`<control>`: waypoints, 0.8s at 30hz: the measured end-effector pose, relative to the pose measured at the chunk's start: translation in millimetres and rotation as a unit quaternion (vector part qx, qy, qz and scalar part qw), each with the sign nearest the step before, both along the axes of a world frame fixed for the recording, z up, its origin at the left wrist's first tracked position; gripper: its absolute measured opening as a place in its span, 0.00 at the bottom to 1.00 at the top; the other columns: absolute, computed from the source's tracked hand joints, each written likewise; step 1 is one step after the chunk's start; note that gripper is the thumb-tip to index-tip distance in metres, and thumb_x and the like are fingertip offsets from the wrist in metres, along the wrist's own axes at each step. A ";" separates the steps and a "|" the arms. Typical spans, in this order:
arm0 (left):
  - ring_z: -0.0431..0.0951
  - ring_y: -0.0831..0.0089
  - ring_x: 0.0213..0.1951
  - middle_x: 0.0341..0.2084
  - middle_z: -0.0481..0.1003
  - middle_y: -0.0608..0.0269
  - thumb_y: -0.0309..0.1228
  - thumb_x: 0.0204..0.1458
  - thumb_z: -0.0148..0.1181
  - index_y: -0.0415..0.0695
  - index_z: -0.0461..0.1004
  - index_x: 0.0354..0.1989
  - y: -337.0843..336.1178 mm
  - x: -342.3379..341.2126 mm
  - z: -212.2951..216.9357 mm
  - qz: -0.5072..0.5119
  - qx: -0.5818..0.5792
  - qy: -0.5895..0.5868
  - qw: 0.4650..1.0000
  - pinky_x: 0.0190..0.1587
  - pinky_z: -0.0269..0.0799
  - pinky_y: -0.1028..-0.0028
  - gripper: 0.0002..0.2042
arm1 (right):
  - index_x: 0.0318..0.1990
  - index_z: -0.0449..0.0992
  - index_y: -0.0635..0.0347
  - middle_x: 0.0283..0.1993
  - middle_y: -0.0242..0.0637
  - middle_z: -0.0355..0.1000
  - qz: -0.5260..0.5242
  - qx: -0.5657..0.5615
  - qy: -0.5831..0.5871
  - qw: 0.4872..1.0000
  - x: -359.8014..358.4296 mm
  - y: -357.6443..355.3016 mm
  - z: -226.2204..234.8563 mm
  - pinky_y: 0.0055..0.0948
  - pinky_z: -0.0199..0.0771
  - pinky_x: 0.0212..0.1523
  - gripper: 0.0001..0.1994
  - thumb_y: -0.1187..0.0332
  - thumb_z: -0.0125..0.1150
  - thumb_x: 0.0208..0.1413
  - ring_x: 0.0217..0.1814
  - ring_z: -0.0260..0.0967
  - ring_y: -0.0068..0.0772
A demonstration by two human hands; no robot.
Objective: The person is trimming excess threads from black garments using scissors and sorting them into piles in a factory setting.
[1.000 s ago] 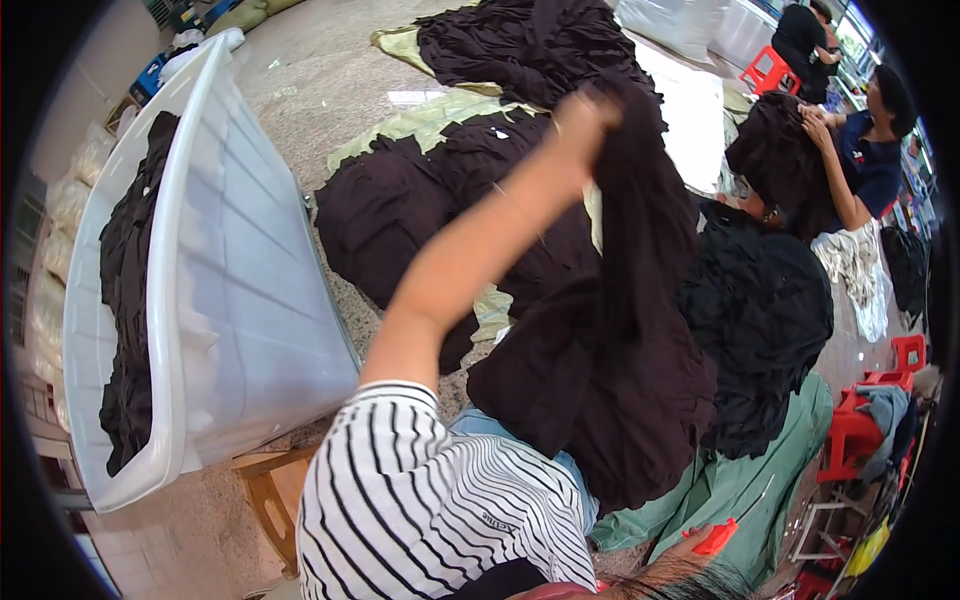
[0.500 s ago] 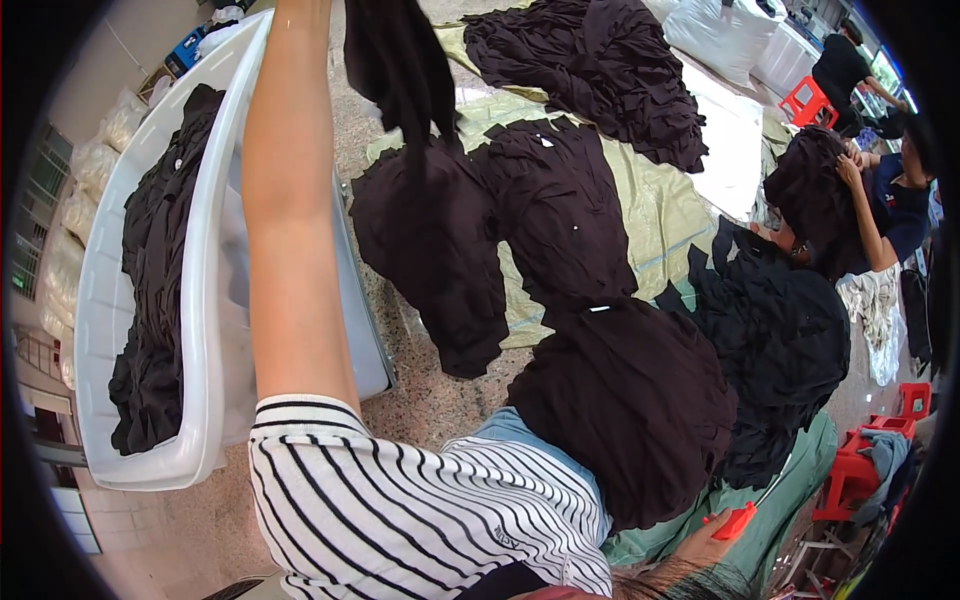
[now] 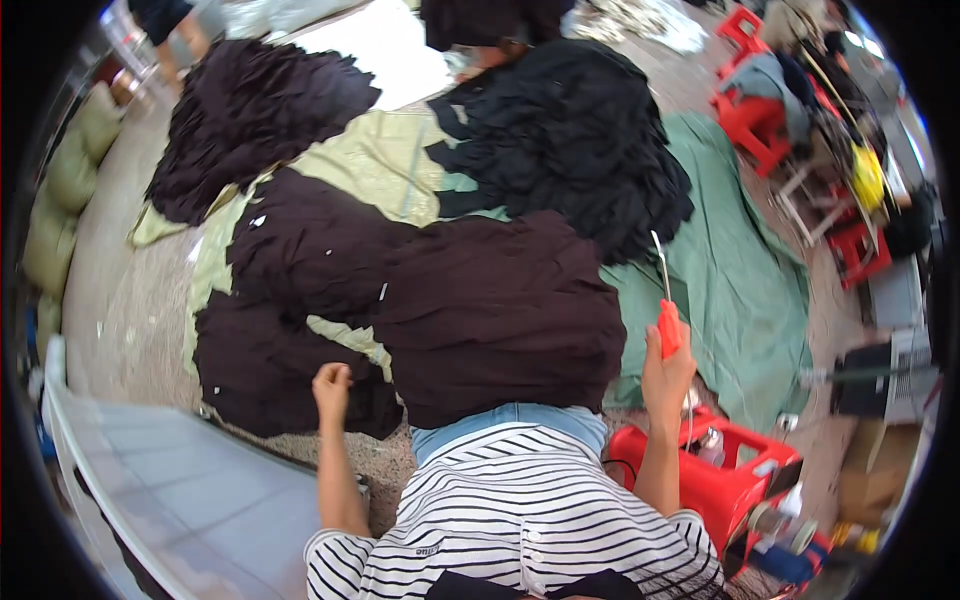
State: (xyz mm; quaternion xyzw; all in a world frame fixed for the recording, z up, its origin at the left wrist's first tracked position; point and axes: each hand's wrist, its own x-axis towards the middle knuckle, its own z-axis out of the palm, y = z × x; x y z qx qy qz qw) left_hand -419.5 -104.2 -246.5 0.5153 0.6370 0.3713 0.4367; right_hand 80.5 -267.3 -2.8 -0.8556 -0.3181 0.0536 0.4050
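Note:
My right hand (image 3: 668, 375) is wrapped round a tool with a red handle (image 3: 669, 332) and a thin metal shaft, its pale tip pointing up and away. A thin cord hangs below that hand. My left hand (image 3: 333, 385) has its fingers curled together, with no cloth visible in them, above the edge of a dark brown cloth stack (image 3: 270, 365). Across my lap lies a dark brown stack of cloth pieces (image 3: 500, 310) with a small white tag at its left edge. Another brown stack (image 3: 310, 245) adjoins it at the left.
A black cloth heap (image 3: 580, 140) and a brown heap (image 3: 255, 115) lie farther off, on green sheeting (image 3: 740, 280) and yellowish sheeting (image 3: 370, 160). The white bin (image 3: 200, 480) stands at near left. A red stool (image 3: 655, 465) is by my right side. Another person (image 3: 160, 25) is far left.
My left arm has drawn back from over the bin, and the dark cloth that hung there is out of sight. The view has swung right; my right hand now holds the tool raised.

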 end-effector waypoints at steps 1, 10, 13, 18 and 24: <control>0.75 0.82 0.28 0.25 0.77 0.67 0.26 0.58 0.61 0.37 0.78 0.36 -5.3 21.6 -10.4 0.009 -0.035 -0.042 0.998 0.31 0.74 0.78 0.05 | 0.50 0.72 0.61 0.30 0.52 0.74 -0.018 -0.018 0.013 1.000 -1.6 -0.3 4.8 0.41 0.71 0.33 0.15 0.63 0.62 0.61 0.31 0.74 0.56; 0.68 0.63 0.58 0.56 0.69 0.55 0.32 0.67 0.47 0.37 0.68 0.57 -2.2 158.0 128.2 -0.065 0.278 -0.030 0.958 0.61 0.61 0.67 0.16 | 0.52 0.74 0.59 0.39 0.49 0.68 -0.025 -0.048 -0.067 0.996 16.0 -23.1 -32.1 0.42 0.70 0.41 0.17 0.65 0.65 0.57 0.38 0.70 0.53; 0.64 0.55 0.61 0.58 0.66 0.53 0.38 0.53 0.66 0.38 0.67 0.60 -8.8 198.0 186.4 -0.206 0.336 0.146 0.908 0.65 0.56 0.58 0.28 | 0.55 0.74 0.55 0.38 0.51 0.74 -0.026 -0.046 -0.070 0.996 23.7 -26.3 -44.6 0.44 0.72 0.39 0.18 0.64 0.64 0.58 0.38 0.73 0.55; 0.71 0.54 0.45 0.34 0.69 0.58 0.25 0.39 0.66 0.43 0.75 0.42 -6.4 220.8 195.3 -0.314 0.377 0.215 0.845 0.66 0.52 0.44 0.18 | 0.55 0.72 0.52 0.37 0.52 0.78 -0.020 -0.009 0.014 1.000 23.3 -7.0 -51.4 0.46 0.75 0.37 0.17 0.66 0.63 0.59 0.39 0.76 0.59; 0.79 0.53 0.39 0.40 0.75 0.52 0.17 0.31 0.55 0.39 0.72 0.30 -67.5 219.2 253.6 -0.612 0.234 -0.023 0.755 0.41 0.78 0.68 0.12 | 0.56 0.73 0.53 0.41 0.48 0.78 -0.024 0.011 0.040 0.999 34.2 -6.1 -63.9 0.38 0.75 0.42 0.18 0.65 0.64 0.58 0.42 0.78 0.49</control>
